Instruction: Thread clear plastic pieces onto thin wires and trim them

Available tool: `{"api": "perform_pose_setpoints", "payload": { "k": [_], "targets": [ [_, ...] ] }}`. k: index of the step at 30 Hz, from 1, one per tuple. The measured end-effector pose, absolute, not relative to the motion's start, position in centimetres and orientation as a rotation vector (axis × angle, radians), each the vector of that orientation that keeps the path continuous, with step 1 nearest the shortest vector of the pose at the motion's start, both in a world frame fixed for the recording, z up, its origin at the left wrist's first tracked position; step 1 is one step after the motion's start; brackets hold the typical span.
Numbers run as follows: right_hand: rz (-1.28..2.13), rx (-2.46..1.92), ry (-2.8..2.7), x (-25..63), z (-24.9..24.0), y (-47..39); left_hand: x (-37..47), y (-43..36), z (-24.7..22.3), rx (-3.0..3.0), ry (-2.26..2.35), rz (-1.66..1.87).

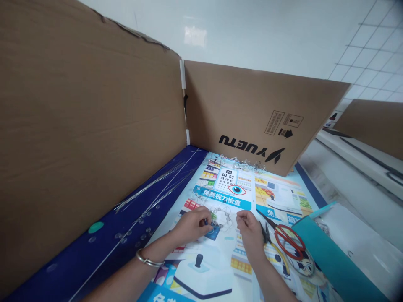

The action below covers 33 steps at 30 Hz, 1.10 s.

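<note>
My left hand (197, 224) is closed in a pinch at the near left edge of a thin wire piece with clear round beads (225, 214), which lies over the printed sheet. To the right of that piece is my right hand (250, 228), its fingers curled together; whatever they hold, if anything, is too small to make out. Just beyond the right hand lie scissors with red handles (294, 242) and pliers with yellow grips (280, 253). A round clear coil or roll (304, 267) sits partly under the scissors.
Cardboard panels (94, 109) wall in the left and back. On the blue strip lie long thin wires (151, 185), clear discs (124, 240) and a green piece (96, 227). More clear wire pieces (241, 163) line the back panel. A teal-sided white box (343, 256) stands at right.
</note>
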State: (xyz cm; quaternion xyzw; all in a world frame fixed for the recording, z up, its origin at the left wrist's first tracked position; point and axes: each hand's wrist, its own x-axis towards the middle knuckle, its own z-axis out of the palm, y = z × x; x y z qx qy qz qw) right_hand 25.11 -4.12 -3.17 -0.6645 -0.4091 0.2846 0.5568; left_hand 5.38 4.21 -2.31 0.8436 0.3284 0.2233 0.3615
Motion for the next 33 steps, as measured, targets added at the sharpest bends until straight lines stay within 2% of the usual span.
{"api": "perform_pose_setpoints", "payload": {
  "k": [33],
  "targets": [
    [0.545, -1.596, -1.076, 24.9, -3.16, -4.08, 5.33, 4.38, -2.52, 2.195, 0.823, 0.584]
  ]
}}
